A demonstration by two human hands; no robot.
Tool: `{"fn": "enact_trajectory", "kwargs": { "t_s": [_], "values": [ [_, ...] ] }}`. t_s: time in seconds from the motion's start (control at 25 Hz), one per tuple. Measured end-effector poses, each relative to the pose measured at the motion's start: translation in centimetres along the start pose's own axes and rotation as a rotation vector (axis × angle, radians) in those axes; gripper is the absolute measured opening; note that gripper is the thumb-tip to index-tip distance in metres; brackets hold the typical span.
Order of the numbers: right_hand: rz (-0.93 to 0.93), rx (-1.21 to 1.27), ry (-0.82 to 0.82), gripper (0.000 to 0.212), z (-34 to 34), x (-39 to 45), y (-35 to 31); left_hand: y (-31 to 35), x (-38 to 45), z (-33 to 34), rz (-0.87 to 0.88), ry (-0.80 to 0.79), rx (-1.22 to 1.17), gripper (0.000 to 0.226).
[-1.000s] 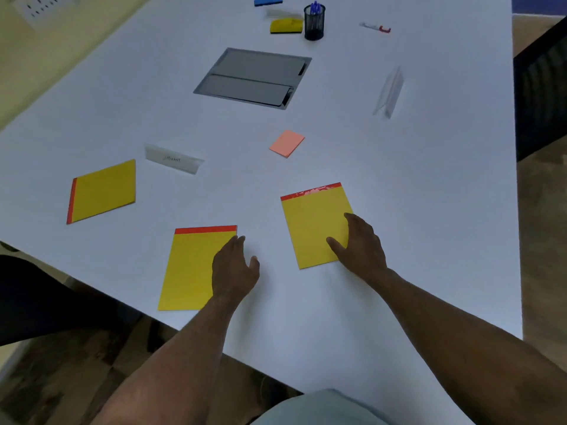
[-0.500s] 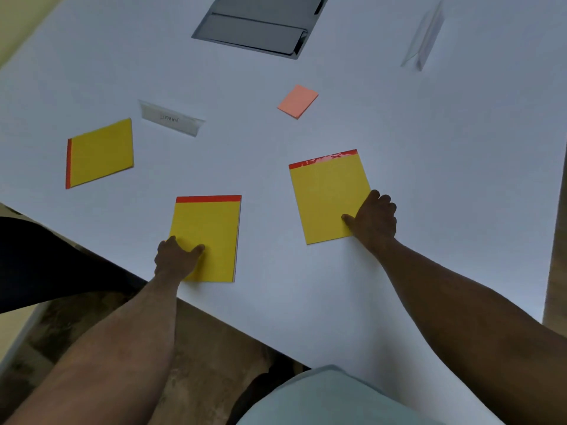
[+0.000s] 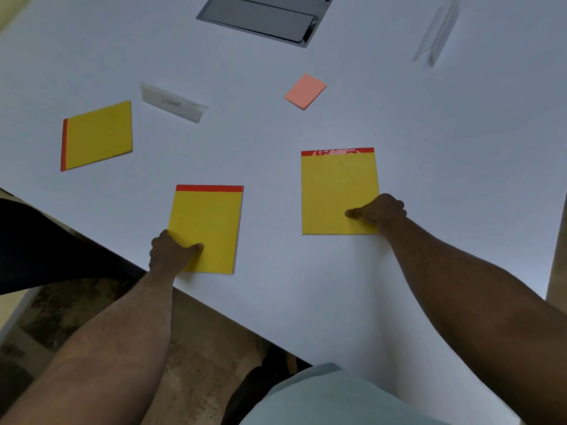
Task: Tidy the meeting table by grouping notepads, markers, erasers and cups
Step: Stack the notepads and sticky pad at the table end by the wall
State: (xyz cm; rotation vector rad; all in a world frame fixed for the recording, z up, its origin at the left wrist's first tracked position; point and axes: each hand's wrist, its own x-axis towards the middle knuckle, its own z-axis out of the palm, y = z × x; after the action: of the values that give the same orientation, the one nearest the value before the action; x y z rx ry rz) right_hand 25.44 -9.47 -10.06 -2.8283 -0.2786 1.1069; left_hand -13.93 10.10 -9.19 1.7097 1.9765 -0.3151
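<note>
Three yellow notepads with red top bands lie on the white table (image 3: pixel 429 148). My left hand (image 3: pixel 170 251) grips the lower left corner of the near notepad (image 3: pixel 208 225), thumb on top. My right hand (image 3: pixel 380 211) pinches the lower right edge of the middle notepad (image 3: pixel 334 185), thumb pressed on the page. The third notepad (image 3: pixel 98 134) lies apart at the far left, turned sideways. A small pink sticky-note pad (image 3: pixel 305 91) sits further back between them.
A clear name stand with a label (image 3: pixel 173 102) lies behind the near notepad. Another clear stand (image 3: pixel 438 35) is at the back right. A grey cable hatch (image 3: pixel 267 16) is set into the table top. The table edge runs diagonally just below my left hand.
My left hand shifted from the near notepad's right side to its lower left corner and gripped it. My right hand curled onto the middle notepad's edge, and that pad turned squarer to me.
</note>
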Motion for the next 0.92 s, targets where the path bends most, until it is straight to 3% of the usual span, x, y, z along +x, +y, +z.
{"fn": "enact_trajectory", "kwargs": {
  "t_s": [0.12, 0.4, 0.72, 0.92],
  "values": [
    [-0.057, 0.196, 0.049, 0.087, 0.5, -0.6, 1.1, 0.3, -0.6, 0.2, -0.047, 0.008, 0.008, 0.094],
    [-0.227, 0.742, 0.077, 0.027, 1.1, -5.4, 0.6, 0.4, -2.1, 0.5, -0.097, -0.014, 0.061, 0.099],
    [-0.312, 1.066, -0.28, 0.018, 3.9, -11.8, -2.5, -0.1, -1.7, 0.1, -0.091, -0.034, 0.002, 0.099],
    [-0.302, 1.109, -0.407, 0.02, 7.8, -14.9, -5.4, -1.3, 0.6, -0.8, -0.101, -0.129, -0.212, 0.099]
  ]
}}
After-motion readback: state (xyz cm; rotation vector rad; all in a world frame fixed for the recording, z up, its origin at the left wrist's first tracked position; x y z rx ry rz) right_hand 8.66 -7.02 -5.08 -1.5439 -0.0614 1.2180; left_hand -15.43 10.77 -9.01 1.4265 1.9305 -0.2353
